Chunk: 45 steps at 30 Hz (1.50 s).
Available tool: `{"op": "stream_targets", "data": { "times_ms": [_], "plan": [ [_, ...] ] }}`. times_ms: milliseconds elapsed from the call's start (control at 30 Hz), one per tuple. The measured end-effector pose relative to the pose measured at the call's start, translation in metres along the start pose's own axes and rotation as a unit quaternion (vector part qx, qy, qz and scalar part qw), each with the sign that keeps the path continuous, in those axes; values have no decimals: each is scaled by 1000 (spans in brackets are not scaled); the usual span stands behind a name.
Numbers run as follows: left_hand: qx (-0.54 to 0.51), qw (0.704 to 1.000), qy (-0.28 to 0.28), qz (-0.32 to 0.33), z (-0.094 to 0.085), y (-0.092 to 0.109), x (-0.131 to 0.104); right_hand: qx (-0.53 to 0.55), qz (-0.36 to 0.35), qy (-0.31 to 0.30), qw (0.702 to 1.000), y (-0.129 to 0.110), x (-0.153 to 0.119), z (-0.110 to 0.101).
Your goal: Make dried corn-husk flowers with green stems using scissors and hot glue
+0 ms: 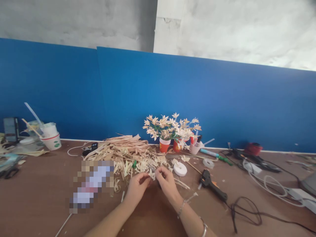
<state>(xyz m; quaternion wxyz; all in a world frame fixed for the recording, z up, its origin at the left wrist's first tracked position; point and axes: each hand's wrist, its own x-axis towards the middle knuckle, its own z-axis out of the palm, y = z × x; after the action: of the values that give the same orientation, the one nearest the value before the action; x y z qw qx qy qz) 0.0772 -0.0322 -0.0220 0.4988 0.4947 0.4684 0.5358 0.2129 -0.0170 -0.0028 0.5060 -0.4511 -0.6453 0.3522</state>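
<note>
In the head view my left hand (137, 188) and my right hand (168, 185) meet above the near middle of the table. A small pale flower (152, 175), apparently of dried husk, sits at the left hand's fingertips, pinched there. The right thumb and fingers are closed close beside it. Something dark shows under the right palm; what that hand grips is hidden. Just beyond lies a heap of dried husk strips (123, 149). A white tape roll (180, 169) lies right of the right hand.
Finished-looking flowers (164, 123) stand in a red paper cup (164, 145) and another behind. At right lie a black glue gun (212, 186), clear tape (208, 163) and tangled cables (249, 210). White cups (51, 140) stand left; a blurred-out object (92, 186) lies nearer. A blue partition (123, 89) closes the back.
</note>
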Motion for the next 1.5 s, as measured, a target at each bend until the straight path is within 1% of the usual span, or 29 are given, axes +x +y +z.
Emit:
{"op": "stream_targets", "data": {
  "times_ms": [100, 200, 267, 333, 400, 500, 667, 900, 1033, 1167, 1300, 1500],
  "plan": [
    [5, 1000, 12, 2, -1, 4, -1, 17, 24, -13, 999, -3, 0, 0],
    [15, 1000, 25, 11, -2, 5, -1, 27, 35, -50, 998, -4, 0, 1],
    [41, 998, 35, 30, -3, 4, -1, 49, 49, -81, 994, -4, -1, 4],
    [83, 994, 42, 63, -4, 3, -1, 81, 71, -97, 990, -4, -1, 7],
    [122, 987, 46, 97, -6, 1, -1, 107, 97, -95, 985, -4, -2, 10],
    [159, 978, 53, 125, -7, 0, 0, 132, 126, -85, 979, -4, -3, 12],
    [198, 966, 69, 153, -7, 1, 0, 148, 136, -79, 976, -5, -3, 13],
    [205, 963, 76, 160, -7, 1, -2, 161, 143, -78, 973, -5, -4, 12],
    [199, 963, 84, 160, -7, 1, -2, 160, 135, -87, 974, -5, -4, 12],
    [200, 963, 87, 159, -7, 2, -2, 165, 114, -70, 977, -6, -2, 12],
    [210, 960, 80, 166, -7, 2, -2, 178, 125, -57, 974, -5, -1, 10],
    [209, 959, 72, 178, -6, 4, -2, 164, 126, -49, 977, -7, -1, 9]
  ]
}}
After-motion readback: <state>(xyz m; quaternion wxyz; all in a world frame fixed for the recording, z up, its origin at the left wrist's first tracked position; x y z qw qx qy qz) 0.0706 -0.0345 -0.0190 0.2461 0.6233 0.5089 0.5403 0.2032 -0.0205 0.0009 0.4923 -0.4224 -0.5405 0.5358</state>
